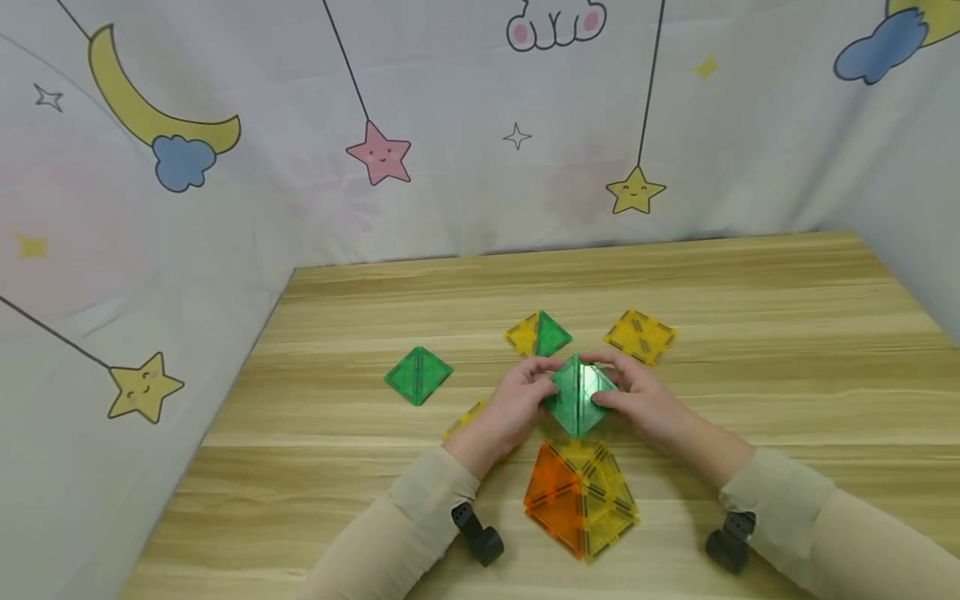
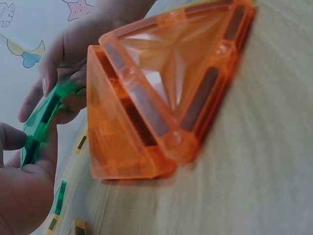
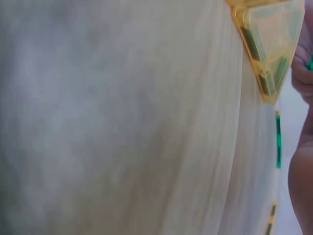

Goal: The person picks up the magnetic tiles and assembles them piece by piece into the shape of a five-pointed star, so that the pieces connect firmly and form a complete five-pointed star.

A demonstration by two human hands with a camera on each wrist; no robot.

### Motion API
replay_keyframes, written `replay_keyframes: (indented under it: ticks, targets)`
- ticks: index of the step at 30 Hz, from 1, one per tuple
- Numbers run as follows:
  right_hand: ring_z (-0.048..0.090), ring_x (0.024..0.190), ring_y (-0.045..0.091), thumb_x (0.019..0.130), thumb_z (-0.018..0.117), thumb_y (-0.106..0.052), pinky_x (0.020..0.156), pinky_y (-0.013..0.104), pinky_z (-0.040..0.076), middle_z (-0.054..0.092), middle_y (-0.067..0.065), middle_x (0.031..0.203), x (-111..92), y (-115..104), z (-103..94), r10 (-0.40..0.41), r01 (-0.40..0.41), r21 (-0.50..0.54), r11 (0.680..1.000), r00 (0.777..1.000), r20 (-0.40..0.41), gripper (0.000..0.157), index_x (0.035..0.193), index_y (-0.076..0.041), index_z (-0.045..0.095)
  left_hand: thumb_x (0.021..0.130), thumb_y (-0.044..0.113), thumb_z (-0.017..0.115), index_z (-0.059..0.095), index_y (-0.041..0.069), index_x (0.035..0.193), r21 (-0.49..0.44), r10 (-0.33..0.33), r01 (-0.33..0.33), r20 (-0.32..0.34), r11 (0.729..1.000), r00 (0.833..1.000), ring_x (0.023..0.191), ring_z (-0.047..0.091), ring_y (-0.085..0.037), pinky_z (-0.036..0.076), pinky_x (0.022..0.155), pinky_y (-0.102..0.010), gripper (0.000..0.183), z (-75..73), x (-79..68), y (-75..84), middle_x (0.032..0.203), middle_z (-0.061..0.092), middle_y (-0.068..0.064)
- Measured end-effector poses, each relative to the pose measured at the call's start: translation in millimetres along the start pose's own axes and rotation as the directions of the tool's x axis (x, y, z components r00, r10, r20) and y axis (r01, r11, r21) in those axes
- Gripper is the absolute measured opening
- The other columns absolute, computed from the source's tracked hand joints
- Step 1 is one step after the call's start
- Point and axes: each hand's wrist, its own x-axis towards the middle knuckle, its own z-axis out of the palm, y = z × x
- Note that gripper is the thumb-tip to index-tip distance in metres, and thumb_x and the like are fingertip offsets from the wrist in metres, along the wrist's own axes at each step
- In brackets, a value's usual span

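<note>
Backdrop (image 1: 465,218): pale cloth, where we count one pink star (image 1: 378,154), two smiling yellow stars (image 1: 635,192) and two blue clouds (image 1: 183,163), the left cloud overlapping a yellow crescent moon (image 1: 123,93).
Table (image 1: 780,350): one wood-grained top, with every loose tile we can see lying flat on it.
Left hand (image 1: 516,407): pinching the near-left side of one green pair (image 1: 576,398), thumb on its face.
Right hand (image 1: 639,400): pinching the same pair from the right, thumb likewise on the face; we see both hands close together.
Held tiles: two green triangles joined along one seam, raised above the table between the hands, just beyond the built shape.
Built shape (image 1: 581,502): one raised form, on which we count two orange triangles meeting at an angle; several yellow ones join them, too overlapped for us to number.
Loose pairs: three in full view, namely one flat green pair (image 1: 418,377), one green-and-yellow pair (image 1: 552,335) and one yellow pair (image 1: 651,338).
Partly hidden: one yellow piece (image 1: 464,420) behind the left hand.
Wrists: two pale sleeves (image 1: 397,529), two black wrist devices (image 1: 482,542).
</note>
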Motion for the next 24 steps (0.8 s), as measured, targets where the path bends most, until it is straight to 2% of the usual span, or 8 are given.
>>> replay_keyframes:
  ticks: [3,5,11,20,24]
  targets:
    - [0.059,0.101,0.016,0.091,0.047,0.007,0.081,0.029,0.050,0.050,0.019,0.123,-0.4,1.1,1.2,0.015,-0.015,0.032,0.999,1.000,-0.001,0.057,0.139,0.007,0.016,0.087,-0.008,0.042,0.047,-0.008,0.125,-0.017,0.001,0.000,0.038,1.000,0.999,0.091,0.057,-0.012,0.047,0.075,-0.025,0.038,0.1,-0.9,-2.2,0.106,0.060,-0.011]
    - [0.059,0.102,0.016,0.091,0.047,0.007,0.082,0.029,0.049,0.051,0.015,0.122,-1.6,1.1,2.4,0.040,-0.039,0.063,0.997,0.999,-0.006,0.059,0.140,0.007,0.013,0.087,-0.009,0.041,0.045,-0.008,0.126,-0.035,-0.002,0.004,0.066,0.999,0.998,0.093,0.058,-0.013,0.047,0.078,-0.026,0.039,-0.2,-1.6,-3.8,0.109,0.060,-0.013]
    - [0.057,0.105,0.013,0.091,0.048,0.002,0.088,0.029,0.046,0.057,0.004,0.118,-6.1,0.3,3.7,0.127,-0.129,0.115,0.985,0.992,0.023,0.052,0.136,0.009,0.022,0.087,-0.009,0.041,0.042,-0.005,0.128,-0.050,-0.023,0.031,0.152,0.998,0.988,0.093,0.059,-0.014,0.049,0.078,-0.029,0.041,-2.5,-5.4,-5.7,0.110,0.059,-0.013]
    - [0.059,0.105,0.017,0.091,0.052,-0.001,0.089,0.032,0.046,0.061,0.010,0.115,-5.8,4.9,1.3,0.205,-0.213,0.058,0.975,0.972,0.117,0.049,0.134,0.007,0.030,0.088,-0.008,0.047,0.045,-0.001,0.125,0.074,-0.089,0.075,0.211,0.994,0.973,0.085,0.061,-0.014,0.050,0.072,-0.030,0.037,-9.1,-12.4,-6.5,0.100,0.062,-0.008]
    - [0.058,0.105,0.017,0.092,0.053,-0.002,0.089,0.031,0.045,0.059,0.015,0.118,-5.2,3.7,0.2,0.219,-0.221,-0.002,0.975,0.967,0.128,0.052,0.135,0.009,0.026,0.089,-0.004,0.050,0.047,0.002,0.125,0.224,-0.068,0.019,0.212,0.974,0.975,0.085,0.060,-0.014,0.047,0.075,-0.027,0.037,-10.7,-13.2,-4.9,0.098,0.062,-0.009]
